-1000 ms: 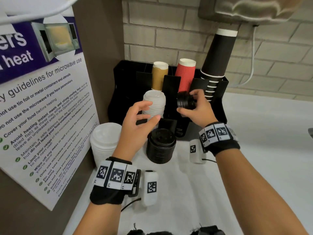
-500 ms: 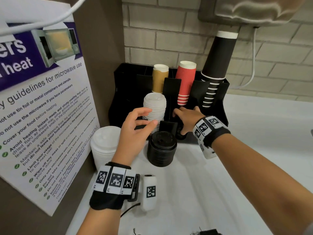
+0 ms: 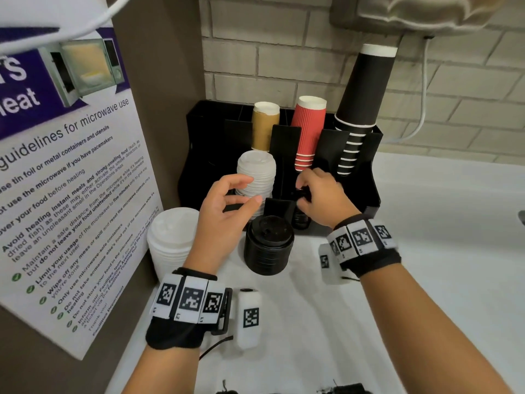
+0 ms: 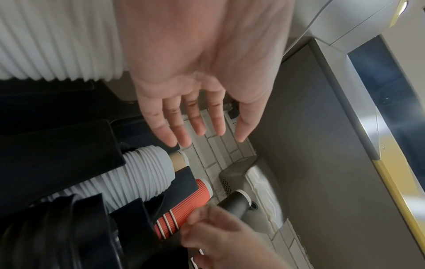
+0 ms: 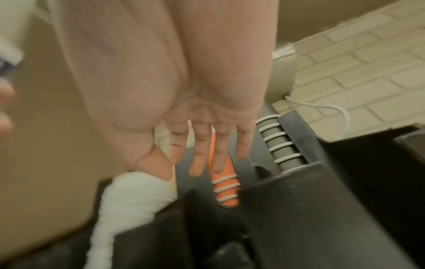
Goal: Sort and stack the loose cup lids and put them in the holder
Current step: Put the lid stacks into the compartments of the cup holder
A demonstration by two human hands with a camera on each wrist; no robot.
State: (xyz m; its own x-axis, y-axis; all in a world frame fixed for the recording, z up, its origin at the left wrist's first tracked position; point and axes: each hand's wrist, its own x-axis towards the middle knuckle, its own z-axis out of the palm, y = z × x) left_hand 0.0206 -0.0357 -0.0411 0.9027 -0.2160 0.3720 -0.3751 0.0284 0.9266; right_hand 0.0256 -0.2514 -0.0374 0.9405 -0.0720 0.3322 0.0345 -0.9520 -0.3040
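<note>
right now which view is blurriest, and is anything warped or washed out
Right wrist view: the blurriest, the right hand, the red cups and the black holder all smeared. Left wrist view: sharper, the left hand well defined, with a bright glare streak at the right edge. Head view: sharp, but wide-angle bending tilts the poster and the black cups.
</note>
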